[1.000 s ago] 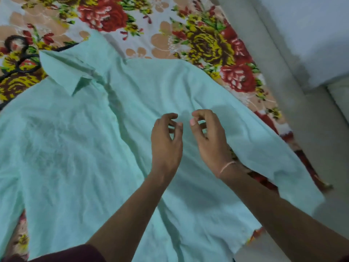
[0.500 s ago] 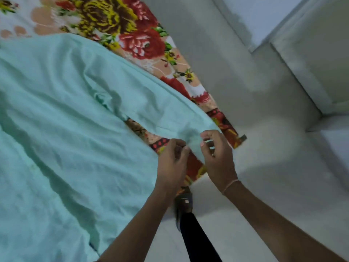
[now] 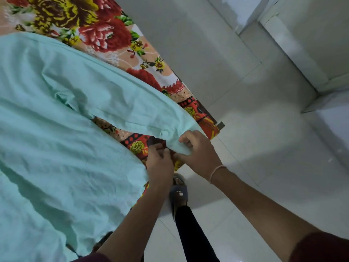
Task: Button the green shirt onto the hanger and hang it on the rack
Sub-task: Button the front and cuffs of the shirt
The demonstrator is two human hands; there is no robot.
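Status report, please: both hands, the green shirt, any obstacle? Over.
Right hand pinches sleeve cuff; left hand curled beside it, grip unclear. Green shirt spread on floral bedsheet. Hanger, rack not in view.

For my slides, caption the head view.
Right hand grips the sleeve end of the green shirt, left hand close beside, over a floral bedsheet.
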